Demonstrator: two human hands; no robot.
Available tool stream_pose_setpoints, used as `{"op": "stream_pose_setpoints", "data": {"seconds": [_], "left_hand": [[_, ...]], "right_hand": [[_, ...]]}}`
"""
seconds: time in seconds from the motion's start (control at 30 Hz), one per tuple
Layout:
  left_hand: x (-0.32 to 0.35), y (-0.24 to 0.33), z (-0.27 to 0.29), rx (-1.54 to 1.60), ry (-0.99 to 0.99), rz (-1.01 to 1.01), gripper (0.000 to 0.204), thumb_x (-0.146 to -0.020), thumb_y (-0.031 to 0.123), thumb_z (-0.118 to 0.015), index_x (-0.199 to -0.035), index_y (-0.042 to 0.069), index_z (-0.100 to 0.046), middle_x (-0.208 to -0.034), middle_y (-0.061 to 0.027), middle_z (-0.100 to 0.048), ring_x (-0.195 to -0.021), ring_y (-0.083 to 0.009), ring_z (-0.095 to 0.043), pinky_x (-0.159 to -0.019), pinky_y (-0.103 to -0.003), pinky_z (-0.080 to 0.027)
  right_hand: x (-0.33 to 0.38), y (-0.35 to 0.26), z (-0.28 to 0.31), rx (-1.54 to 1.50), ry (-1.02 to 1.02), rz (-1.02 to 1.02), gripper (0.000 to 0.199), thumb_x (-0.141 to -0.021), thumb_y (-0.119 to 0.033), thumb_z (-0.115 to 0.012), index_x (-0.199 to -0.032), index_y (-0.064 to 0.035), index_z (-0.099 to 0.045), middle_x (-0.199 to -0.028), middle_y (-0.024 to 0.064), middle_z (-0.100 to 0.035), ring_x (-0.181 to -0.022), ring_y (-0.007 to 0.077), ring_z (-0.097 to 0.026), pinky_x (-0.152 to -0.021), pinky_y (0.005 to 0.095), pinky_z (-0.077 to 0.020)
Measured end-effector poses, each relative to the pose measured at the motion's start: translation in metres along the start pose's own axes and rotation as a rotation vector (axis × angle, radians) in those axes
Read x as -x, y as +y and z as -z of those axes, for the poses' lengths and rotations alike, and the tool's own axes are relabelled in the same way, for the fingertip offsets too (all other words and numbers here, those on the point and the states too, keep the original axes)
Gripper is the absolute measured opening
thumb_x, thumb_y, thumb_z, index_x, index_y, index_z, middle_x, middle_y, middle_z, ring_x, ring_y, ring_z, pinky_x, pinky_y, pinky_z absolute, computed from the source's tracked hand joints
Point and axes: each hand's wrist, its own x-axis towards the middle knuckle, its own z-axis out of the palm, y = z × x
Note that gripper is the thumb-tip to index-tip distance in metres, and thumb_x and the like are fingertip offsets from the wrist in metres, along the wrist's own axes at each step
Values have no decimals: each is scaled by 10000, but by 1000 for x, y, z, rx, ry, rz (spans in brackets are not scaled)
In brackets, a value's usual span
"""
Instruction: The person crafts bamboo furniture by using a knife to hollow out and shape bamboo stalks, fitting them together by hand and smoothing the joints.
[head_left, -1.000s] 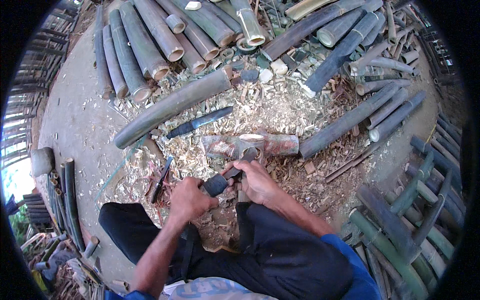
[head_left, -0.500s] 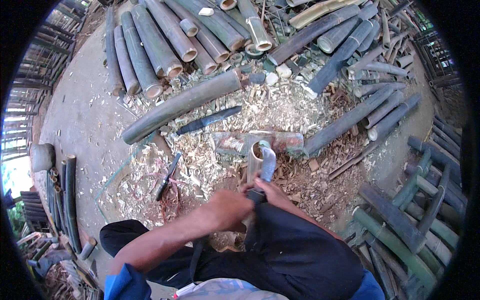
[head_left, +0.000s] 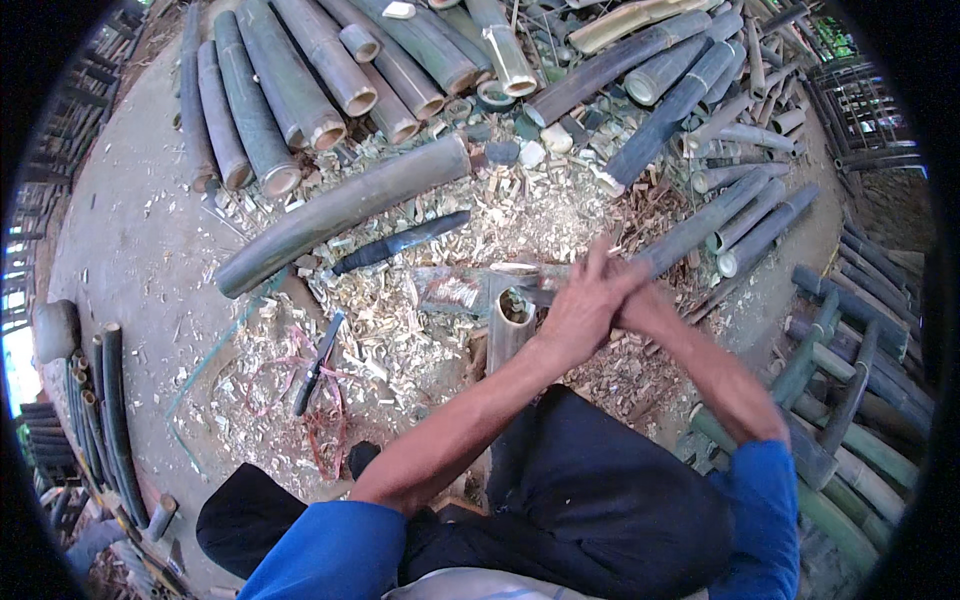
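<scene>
Over the right end of a worn wooden block [head_left: 450, 292], my hands meet, slightly blurred. My left hand [head_left: 590, 305] crosses in front with its fingers stretched out. Against it lies my right hand [head_left: 645, 303], its fingers mostly hidden. Just beyond them is the near end of a long bamboo pole [head_left: 700, 225]; whether either hand touches it I cannot tell. A short bamboo tube [head_left: 508, 335] stands tilted between my knees, its open end up. A dark piece [head_left: 541, 297] shows between tube and left hand, too covered to name.
A dark-handled blade [head_left: 400, 242] lies on pale chips beyond the block, near a thick bamboo length [head_left: 345, 215]. A knife [head_left: 320, 365] rests on pink string at left. Bamboo poles [head_left: 300, 80] are piled at the back; a bamboo frame [head_left: 850, 380] stands at right.
Both hands have moved forward and right, away from the tube at my lap. The curved blade with a black handle that was held beside the tube is no longer plainly seen.
</scene>
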Motion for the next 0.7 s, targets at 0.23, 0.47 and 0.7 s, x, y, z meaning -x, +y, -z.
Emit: {"op": "stream_pose_setpoints", "data": {"seconds": [0.23,0.47,0.7], "left_hand": [[4,-9,26,152,704,95,1051,-655,-55,-784,-1553,66,-249,-1471,-297,-338,-1286,-517,-472,-1060,-531,-469],[-13,0,12,-29,-612,89,843,-657,-51,-778,-1420,151,-481,-1343,-282,-492,-1124,-490,-615,-973,-525,-529],[-10,-8,42,295,-6,76,871,-640,-113,-677,-1452,160,-513,-1451,-313,-416,-1173,-500,-596,-988,-457,-538]], "right_hand": [[-110,-5,10,77,-147,204,165,-829,-230,-661,-768,-78,-639,-680,56,-661,-659,295,-663,-596,417,-551],[8,-42,-29,-698,-53,-766,315,-913,-226,-593,-1200,-104,-637,-1286,168,-642,-1110,361,-643,-931,476,-520],[-45,-12,38,-199,-478,-407,315,-871,-205,-615,-1163,-92,-651,-1219,131,-673,-1073,329,-661,-922,450,-522]]}}
